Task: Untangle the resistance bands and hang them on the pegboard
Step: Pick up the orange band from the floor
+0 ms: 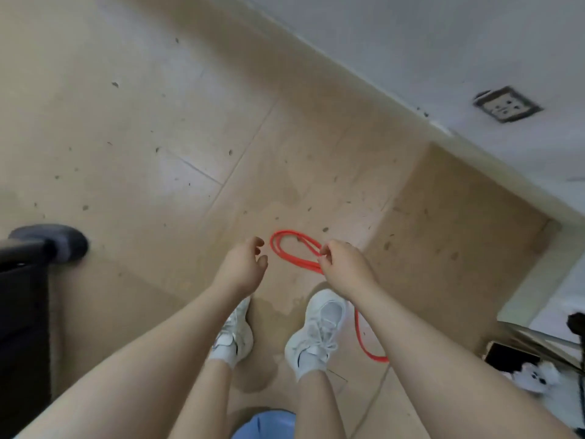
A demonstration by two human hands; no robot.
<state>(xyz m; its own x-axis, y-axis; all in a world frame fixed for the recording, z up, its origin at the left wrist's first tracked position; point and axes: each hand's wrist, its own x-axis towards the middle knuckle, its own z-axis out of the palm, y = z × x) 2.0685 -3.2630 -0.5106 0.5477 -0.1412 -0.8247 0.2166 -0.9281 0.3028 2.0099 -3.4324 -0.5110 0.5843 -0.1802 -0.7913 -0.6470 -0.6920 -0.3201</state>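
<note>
right hand [343, 264] — pinches red band [292, 251] | left hand [243, 267] — loosely curled, empty

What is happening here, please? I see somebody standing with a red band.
A person stands on a tiled floor and looks down at their own hands. The right hand pinches a red resistance band, which loops out in front of the fingers and also hangs down beside the right shoe. The left hand is open next to the loops and holds nothing. No pegboard shows in this view, so the band is not yet hung.
</note>
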